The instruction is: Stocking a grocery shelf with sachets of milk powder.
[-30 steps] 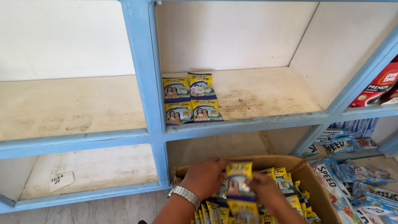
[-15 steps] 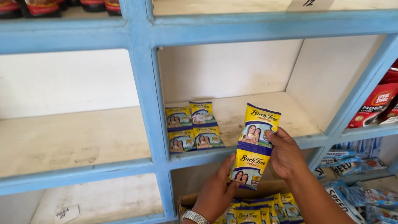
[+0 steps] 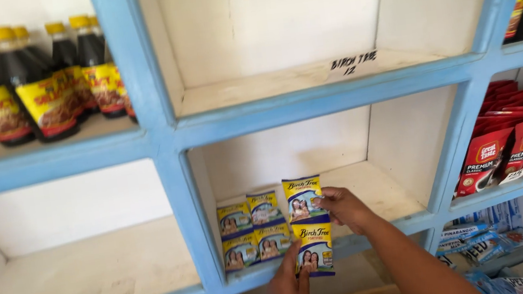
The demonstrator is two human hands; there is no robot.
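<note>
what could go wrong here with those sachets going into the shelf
The strip of yellow and blue sachets hangs over the blue shelf edge, held only by the right hand and left hand; a loose grip could drop it. Pushing it in may topple the sachets already standing beside it.

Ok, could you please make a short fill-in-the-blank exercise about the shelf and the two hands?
1. Both hands hold a strip of two yellow and blue sachets at the ____ edge of the middle compartment.
2. The dark bottles have ____ caps.
3. The red packets lean in the compartment to the ____ of the sachets.

Missing words: front; yellow; right
</note>
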